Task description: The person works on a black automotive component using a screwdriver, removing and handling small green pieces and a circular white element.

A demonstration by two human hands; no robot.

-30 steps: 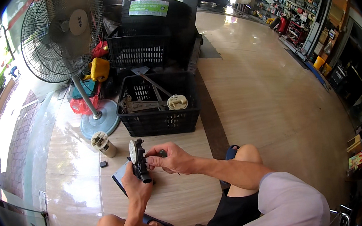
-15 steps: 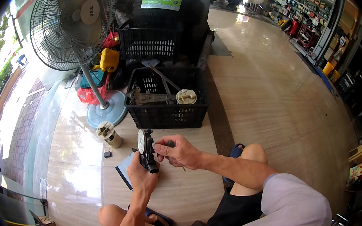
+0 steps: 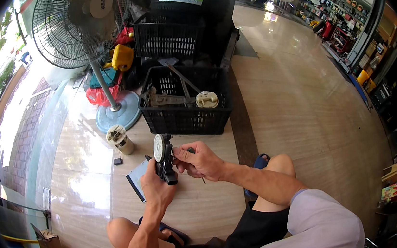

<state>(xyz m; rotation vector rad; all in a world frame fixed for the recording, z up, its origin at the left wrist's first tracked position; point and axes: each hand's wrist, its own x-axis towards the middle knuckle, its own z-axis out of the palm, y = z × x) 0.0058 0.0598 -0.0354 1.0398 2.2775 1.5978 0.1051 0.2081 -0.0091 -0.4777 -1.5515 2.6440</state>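
Observation:
My left hand [image 3: 156, 186] is closed round a black mechanical part with a pale round disc [image 3: 159, 148] on its far left side. The part is held up in front of me, above the floor. Thumb and fingers of my right hand [image 3: 200, 161] pinch at the part's right side. A thin tool like a small screwdriver [image 3: 191, 150] lies in the right hand, its dark handle showing above the fingers and its thin shaft poking out below. What the right fingertips touch on the part is too small to make out.
A grey flat box or booklet [image 3: 139, 178] lies beneath my left hand. Beyond it are a small black block [image 3: 118, 161] and a cream cylindrical unit [image 3: 120, 141]. A black crate [image 3: 186, 123] with metal parts and a standing fan [image 3: 115, 106] stand further off.
The black part and both hands have shifted slightly right and up in the picture, and the disc is turned a little more toward view. Both grips stay the same.

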